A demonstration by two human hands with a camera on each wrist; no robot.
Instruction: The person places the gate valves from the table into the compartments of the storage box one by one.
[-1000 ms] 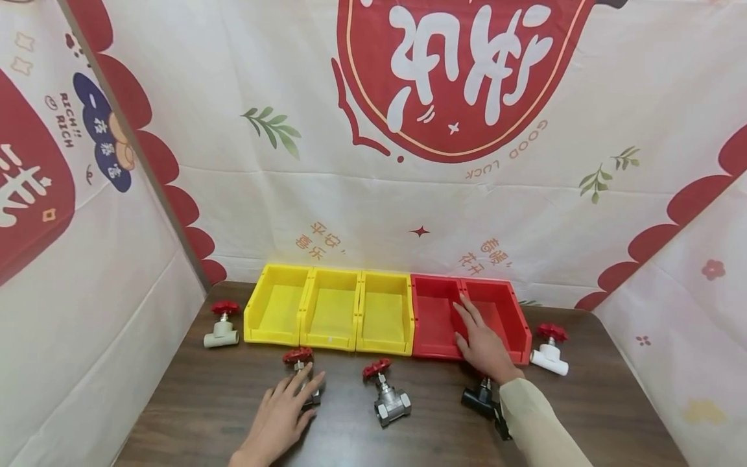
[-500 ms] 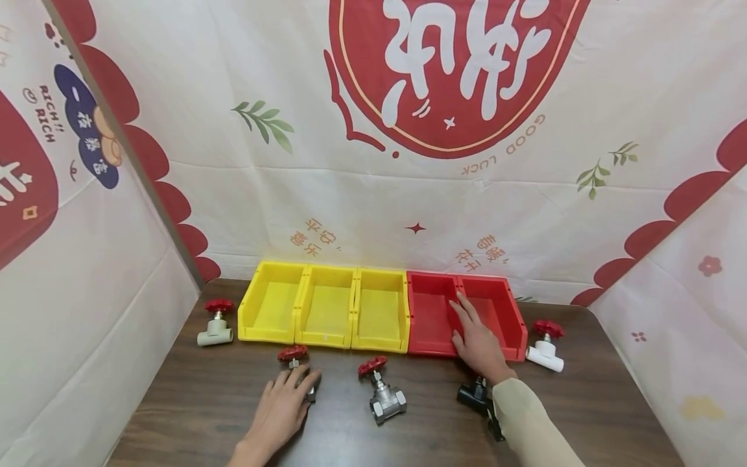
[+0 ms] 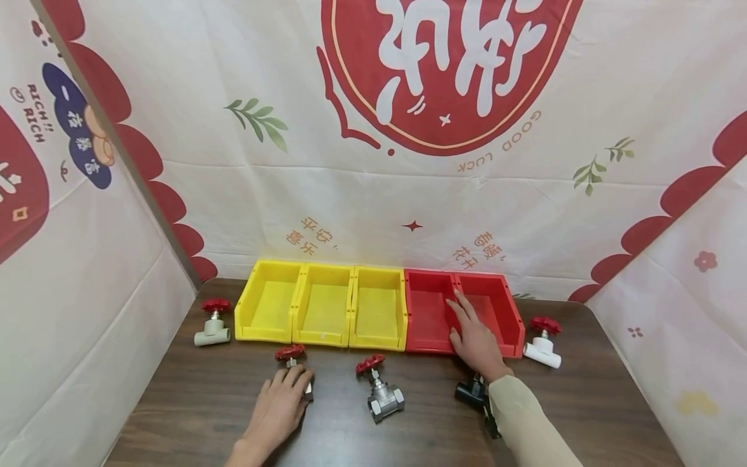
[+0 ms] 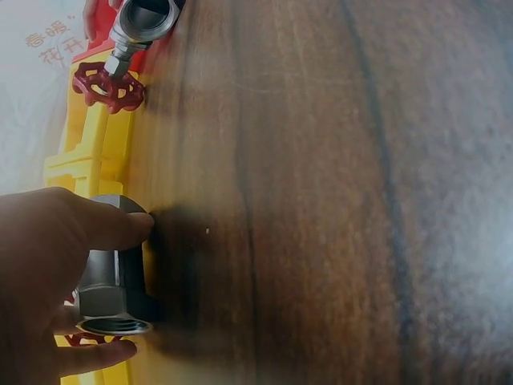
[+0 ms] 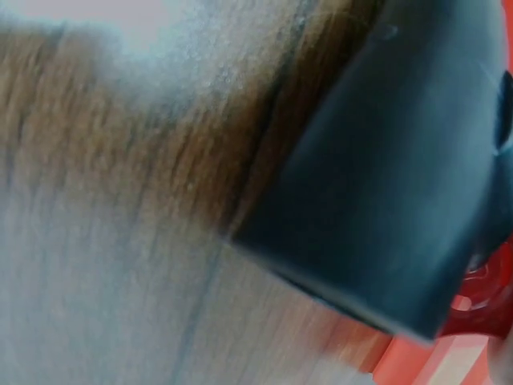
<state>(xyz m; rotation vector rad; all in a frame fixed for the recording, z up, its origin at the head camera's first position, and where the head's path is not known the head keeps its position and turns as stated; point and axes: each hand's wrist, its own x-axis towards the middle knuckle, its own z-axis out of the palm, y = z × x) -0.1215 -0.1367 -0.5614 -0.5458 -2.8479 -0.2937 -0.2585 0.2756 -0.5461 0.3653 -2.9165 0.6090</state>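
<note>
Over red bins [image 3: 428, 314] — R hand [image 3: 477, 342] outstretched; L hand [image 3: 275, 401] curled round metal valve [image 4: 108, 277]

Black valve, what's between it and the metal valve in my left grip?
The head view shows a second metal valve between the held valve and the black valve, with bare tabletop on either side.

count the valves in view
5: grey valve, far left; gripped steel valve, in the left hand; free steel valve, between the hands; black valve, partly hidden by the right hand; white valve, far right. Others could be hidden.
</note>
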